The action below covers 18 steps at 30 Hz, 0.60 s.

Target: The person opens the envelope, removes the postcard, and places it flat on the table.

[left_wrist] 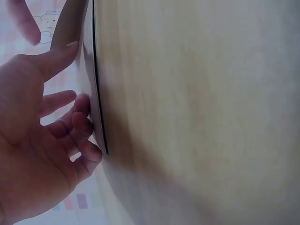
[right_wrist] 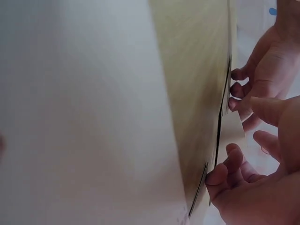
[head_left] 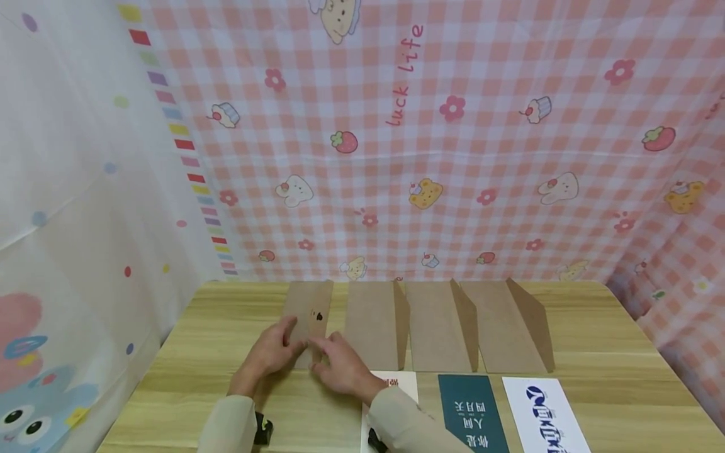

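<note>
A brown kraft envelope (head_left: 300, 299) lies at the left of the row, its flap (head_left: 320, 308) folded over and showing a small dark print. My left hand (head_left: 270, 351) rests on its near left part, with the thumb reaching toward the flap; in the left wrist view its other fingertips touch the surface, loosely bent. My right hand (head_left: 344, 370) touches the flap's near end with an extended forefinger, close to the left thumb. Its remaining fingers are loosely bent in the right wrist view and pinch nothing that I can see.
Three more kraft envelopes (head_left: 370, 321) lie to the right with flaps standing up. In front are a white card with red lettering (head_left: 404, 384), partly under my right arm, a dark green card (head_left: 467, 396) and a white card with blue lettering (head_left: 544, 409). A checked cloth (head_left: 368, 170) hangs behind the table.
</note>
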Each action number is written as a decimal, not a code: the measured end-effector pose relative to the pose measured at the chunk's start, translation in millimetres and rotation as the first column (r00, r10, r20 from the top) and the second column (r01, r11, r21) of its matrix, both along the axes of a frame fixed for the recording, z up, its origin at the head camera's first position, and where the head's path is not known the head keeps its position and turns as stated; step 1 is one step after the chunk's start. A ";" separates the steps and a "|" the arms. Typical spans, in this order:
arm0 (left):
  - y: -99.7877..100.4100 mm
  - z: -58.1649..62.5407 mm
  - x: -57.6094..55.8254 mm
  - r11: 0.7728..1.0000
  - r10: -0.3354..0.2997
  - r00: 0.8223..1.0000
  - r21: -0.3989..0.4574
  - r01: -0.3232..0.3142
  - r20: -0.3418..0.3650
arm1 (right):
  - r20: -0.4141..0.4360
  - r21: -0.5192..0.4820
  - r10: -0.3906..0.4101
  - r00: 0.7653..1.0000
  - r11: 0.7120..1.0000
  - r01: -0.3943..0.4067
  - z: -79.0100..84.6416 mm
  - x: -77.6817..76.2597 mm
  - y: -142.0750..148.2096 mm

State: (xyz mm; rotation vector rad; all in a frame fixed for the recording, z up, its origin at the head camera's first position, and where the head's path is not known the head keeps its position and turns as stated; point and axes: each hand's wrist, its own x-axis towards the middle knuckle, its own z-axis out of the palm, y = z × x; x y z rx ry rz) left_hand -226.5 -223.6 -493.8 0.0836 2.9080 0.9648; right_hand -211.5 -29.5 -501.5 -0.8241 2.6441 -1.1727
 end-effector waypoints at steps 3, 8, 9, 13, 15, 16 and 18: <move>0.1 0.6 -1.2 1.000 -0.024 1.000 -0.014 0.024 0.020 | 0.002 0.036 -0.005 1.000 0.999 0.005 0.0 0.8 -2.1; -0.5 2.0 -4.2 0.999 -0.045 0.997 -0.026 0.047 0.054 | -0.007 0.062 -0.020 1.000 0.998 0.021 -0.3 0.8 -4.2; -0.8 2.4 -4.7 0.998 -0.053 0.997 -0.030 0.055 0.054 | -0.013 0.067 -0.020 1.000 0.998 0.021 -0.7 0.6 -4.5; -2.2 2.0 -6.8 0.997 -0.072 0.996 -0.030 0.074 0.055 | -0.029 0.091 -0.019 0.999 0.996 0.022 -3.6 -0.3 -5.9; -2.7 1.2 -7.7 0.997 -0.073 0.995 -0.018 0.074 0.061 | -0.023 0.089 -0.022 0.999 0.996 0.024 -4.0 -0.7 -6.6; -2.9 0.4 -8.3 0.997 -0.072 0.995 -0.011 0.073 0.065 | -0.019 0.088 -0.025 1.000 0.996 0.027 -4.2 -0.9 -6.9; -3.4 -1.6 -9.8 0.998 -0.068 0.995 0.002 0.069 0.074 | -0.013 0.080 -0.030 0.999 0.996 0.031 -3.8 -0.5 -7.2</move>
